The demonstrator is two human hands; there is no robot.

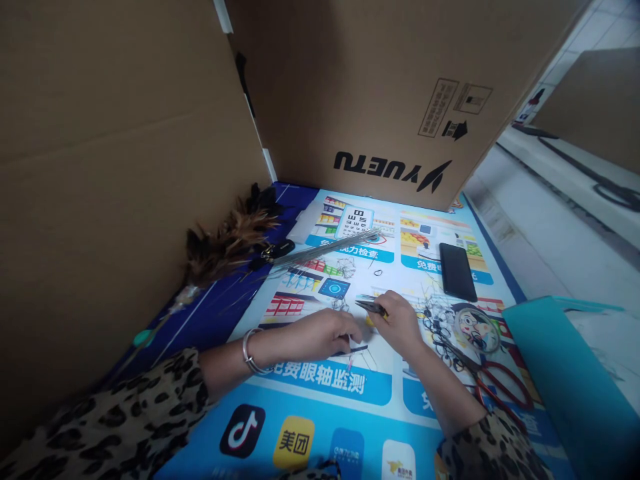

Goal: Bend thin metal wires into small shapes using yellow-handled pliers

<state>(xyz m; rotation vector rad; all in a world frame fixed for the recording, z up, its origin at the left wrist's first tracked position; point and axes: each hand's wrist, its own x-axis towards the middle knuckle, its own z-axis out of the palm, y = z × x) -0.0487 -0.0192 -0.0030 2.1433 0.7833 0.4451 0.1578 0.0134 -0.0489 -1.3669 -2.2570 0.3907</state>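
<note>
My right hand [400, 323] is closed around small pliers [371, 307] with dark jaws and a bit of yellow on the grip; the jaws point left. Close by on the left, my left hand [337, 333] is low over the printed mat [320, 417], its fingers curled down together. Whatever they pinch is too small or hidden to make out. Short thin pieces lie on the mat by those fingertips. Beyond the hands lies a bundle of thin straight wires [330, 247]. To the right of my right hand sits a heap of small dark rings and wire bits [435, 323].
Scissors with red handles [505, 383] and a round clear roll [477, 330] lie at right, below a black phone [458, 272]. A teal box [575, 387] stands at the right edge. Brown feathers [230, 233] lie at left. Cardboard walls [370, 87] enclose the back and left.
</note>
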